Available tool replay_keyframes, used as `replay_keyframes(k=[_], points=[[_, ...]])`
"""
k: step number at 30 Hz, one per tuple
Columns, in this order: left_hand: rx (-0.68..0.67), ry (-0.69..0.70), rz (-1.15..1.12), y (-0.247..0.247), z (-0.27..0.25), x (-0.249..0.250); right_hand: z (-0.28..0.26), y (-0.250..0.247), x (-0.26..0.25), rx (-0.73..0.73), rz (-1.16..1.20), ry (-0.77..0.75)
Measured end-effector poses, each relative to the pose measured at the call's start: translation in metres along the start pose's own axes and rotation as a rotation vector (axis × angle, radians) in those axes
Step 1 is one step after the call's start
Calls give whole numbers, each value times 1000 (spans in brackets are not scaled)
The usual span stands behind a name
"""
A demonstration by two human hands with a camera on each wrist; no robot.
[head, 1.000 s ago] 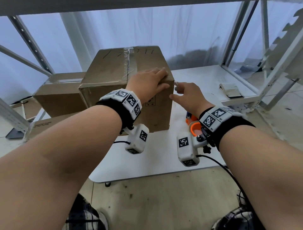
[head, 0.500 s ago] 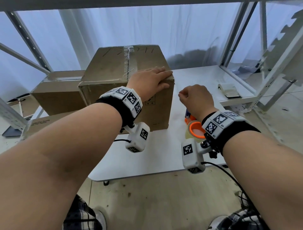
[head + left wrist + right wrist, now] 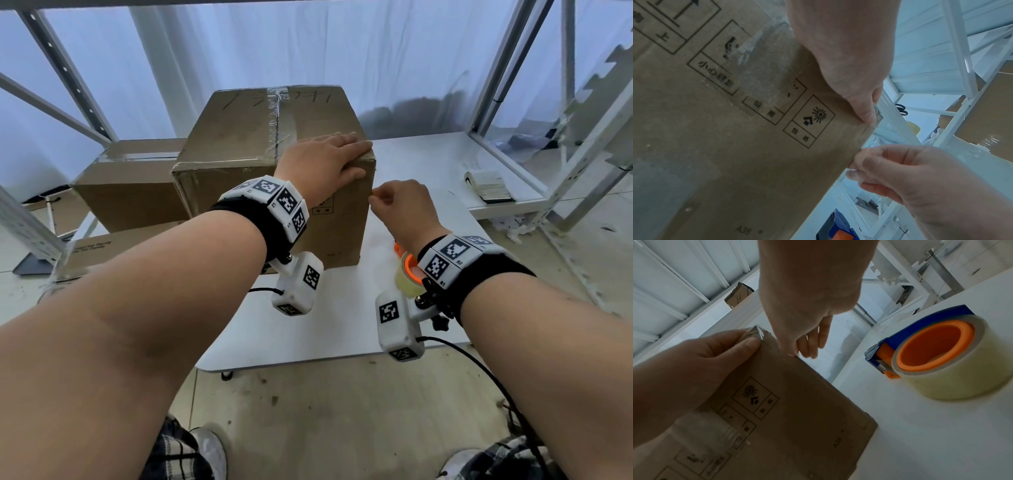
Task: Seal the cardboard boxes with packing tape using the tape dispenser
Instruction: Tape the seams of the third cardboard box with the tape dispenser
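A tall cardboard box [image 3: 246, 150] stands on the white table [image 3: 342, 329], with clear tape along its top seam. My left hand [image 3: 325, 161] lies flat on the box's near right top corner, thumb [image 3: 865, 112] pressed on the front face beside a crumpled tape end [image 3: 756, 332]. My right hand [image 3: 397, 202] is at the box's right vertical edge, its curled fingertips [image 3: 855, 170] pinching what looks like a loose bit of clear tape. The blue and orange tape dispenser [image 3: 931, 356] with its roll lies on the table below my right wrist, touched by neither hand.
Two more cardboard boxes [image 3: 130, 185] sit behind and left of the tall one. A small white pad [image 3: 489, 186] lies at the table's far right. White metal shelf posts [image 3: 582, 161] stand close on the right. The table's front edge [image 3: 308, 359] is near me.
My right hand drew back from the box edge into a fist, then returned to the edge slightly lower. The left hand stayed on the corner.
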State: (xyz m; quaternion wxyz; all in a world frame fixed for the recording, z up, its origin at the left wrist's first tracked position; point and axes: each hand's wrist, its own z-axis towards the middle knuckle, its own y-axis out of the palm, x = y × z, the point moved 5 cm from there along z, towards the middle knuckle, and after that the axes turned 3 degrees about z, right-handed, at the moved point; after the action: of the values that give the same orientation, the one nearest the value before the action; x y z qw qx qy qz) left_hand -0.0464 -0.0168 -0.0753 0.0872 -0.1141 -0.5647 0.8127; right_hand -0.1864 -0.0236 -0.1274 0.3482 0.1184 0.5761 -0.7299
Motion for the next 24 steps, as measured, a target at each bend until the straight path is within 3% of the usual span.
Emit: replay_keyframes(k=[3,5,8,11,18,21,24], points=[[3,2,-1,-1,0,0,-8,9,4,-259,-113,-12],[7,7,-8,-2,0,0,-10,9,12,-356,-134,22],[35,-9,-33,-4,0,3,0,-11,20,-212,-112,48],[76,-37,-13,-6,5,7,11,-32,11,-67,29,-26],[17,-18,-49,-2,6,-2,28,-33,-24,-112,-162,-434],[-22,21,-4,1,-1,-7,32,-36,-27,-68,-180,-499],[37,9,66,5,-10,-10,33,-38,-29,-45,-190,-555]])
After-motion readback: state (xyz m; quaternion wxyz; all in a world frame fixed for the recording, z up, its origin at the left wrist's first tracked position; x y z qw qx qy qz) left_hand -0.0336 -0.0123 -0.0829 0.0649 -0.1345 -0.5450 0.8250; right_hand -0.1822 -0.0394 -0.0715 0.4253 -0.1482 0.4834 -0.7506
